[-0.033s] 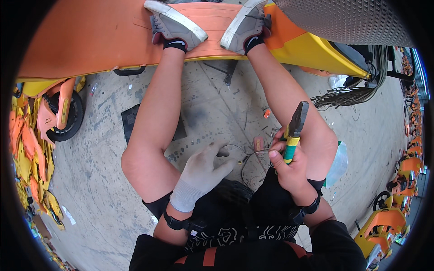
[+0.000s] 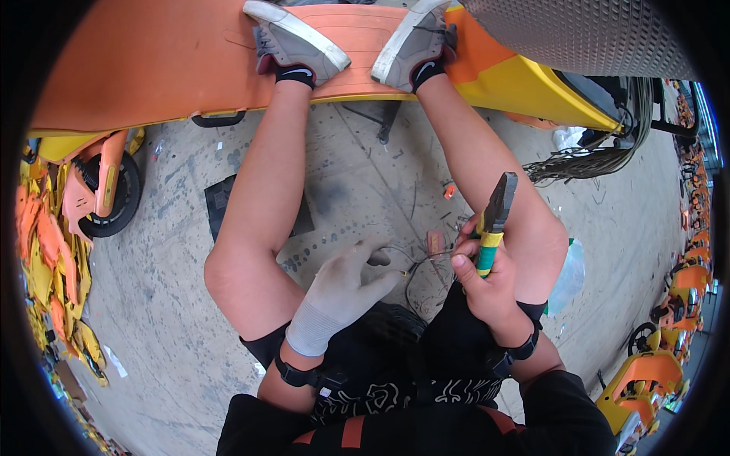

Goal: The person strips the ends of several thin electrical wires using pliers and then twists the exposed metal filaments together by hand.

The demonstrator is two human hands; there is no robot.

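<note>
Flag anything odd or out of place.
Only the left hand wears a glove; the right hand, holding pliers, is bare. Yellow and orange panels lie jumbled at far left. A small orange piece lies loose on the floor.

Grey concrete floor (image 2: 171, 319), speckled with dark spots. A flat black panel (image 2: 220, 200) lies on it, partly hidden by a leg; near the centre lie a small orange scrap (image 2: 449, 191) and a red rectangular piece (image 2: 435, 242). Left: heaped yellow and orange panels (image 2: 52, 242). Right: a translucent sheet (image 2: 568, 281), partly hidden by a knee.
</note>
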